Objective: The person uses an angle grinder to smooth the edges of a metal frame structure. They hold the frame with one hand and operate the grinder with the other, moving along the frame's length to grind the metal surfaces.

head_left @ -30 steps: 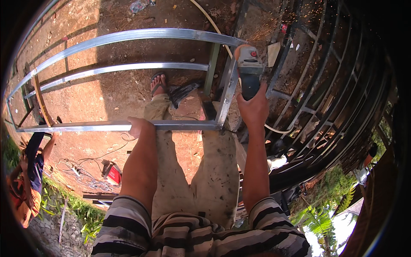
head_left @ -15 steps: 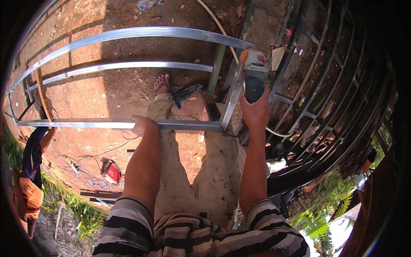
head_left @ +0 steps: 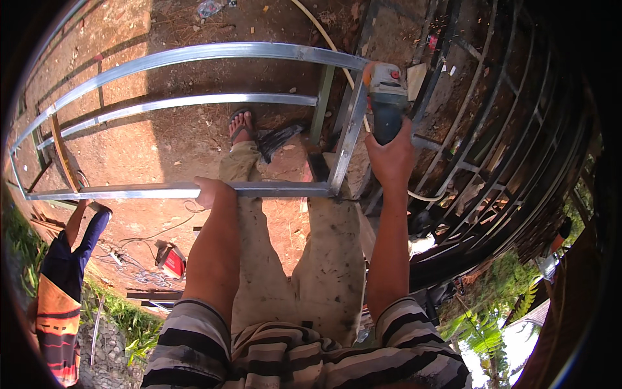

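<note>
A long rectangular frame of shiny metal tubing [head_left: 194,54] stretches across in front of me. My left hand [head_left: 214,193] is closed around its near rail, left of the right-hand corner. In my right hand [head_left: 391,153] is an angle grinder [head_left: 388,104], gripped by its dark body. The grinder's orange-edged head lies against the far right corner of the frame, where the end piece meets the far rail. Its disc is mostly hidden from view. A second metal bar [head_left: 194,99] runs inside the frame's outline, ending at a greenish upright post [head_left: 322,107].
Dark metal grilles [head_left: 479,129] are stacked along the right. A pale hose [head_left: 322,32] runs behind the grinder. At lower left, a red machine [head_left: 172,261] sits among cables. Another person [head_left: 61,292] touches the frame's left end. My sandaled foot [head_left: 241,125] is under the frame.
The frame and grinder have shifted slightly; the grinder head now sits a little lower at the corner. The other person at left has come further into view, arm reaching to the frame.
</note>
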Demonstrator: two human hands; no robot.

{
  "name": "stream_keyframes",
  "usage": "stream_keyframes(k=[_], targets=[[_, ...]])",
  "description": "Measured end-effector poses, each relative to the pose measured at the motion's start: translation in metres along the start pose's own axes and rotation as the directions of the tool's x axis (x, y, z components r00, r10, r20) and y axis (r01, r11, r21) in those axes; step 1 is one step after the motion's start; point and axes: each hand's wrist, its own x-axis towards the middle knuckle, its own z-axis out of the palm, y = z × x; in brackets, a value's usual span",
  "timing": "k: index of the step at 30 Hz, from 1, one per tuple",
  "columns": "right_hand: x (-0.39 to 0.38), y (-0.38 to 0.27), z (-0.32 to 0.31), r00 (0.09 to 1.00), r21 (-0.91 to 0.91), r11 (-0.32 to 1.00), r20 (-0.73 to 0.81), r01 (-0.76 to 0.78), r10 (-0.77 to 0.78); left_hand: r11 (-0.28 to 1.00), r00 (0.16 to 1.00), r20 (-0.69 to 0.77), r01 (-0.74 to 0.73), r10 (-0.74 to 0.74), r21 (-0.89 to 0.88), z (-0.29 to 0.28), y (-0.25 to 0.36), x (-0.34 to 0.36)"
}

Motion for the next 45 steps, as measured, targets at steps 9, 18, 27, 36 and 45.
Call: stream_keyframes(k=[9,18,27,36,45], targets=[[-0.001,0.011,-0.002,1.000,0.001,1.000,0.016,-0.001,0.001,1.000,1.000,-0.007,-0.002,0.002,-0.001,-0.001,0.001,-0.003],[-0.007,0.006,-0.002,1.000,0.007,1.000,-0.004,-0.030,0.030,1.000,1.000,-0.007,-0.009,0.009,-0.006,0.001,0.000,-0.001],[0.006,0.005,0.001,1.000,-0.020,1.000,-0.021,-0.009,0.008,1.000,1.000,-0.022,-0.014,0.014,-0.005,0.002,-0.001,-0.001],[0.007,0.013,0.004,0.999,-0.021,1.000,-0.033,0.008,-0.009,0.999,0.999,0.024,-0.034,0.034,-0.016,0.005,-0.005,0.006],[0.006,0.015,0.002,1.000,0.052,0.998,-0.017,-0.019,0.020,0.999,1.000,0.006,-0.011,0.011,0.034,0.002,-0.001,0.003]])
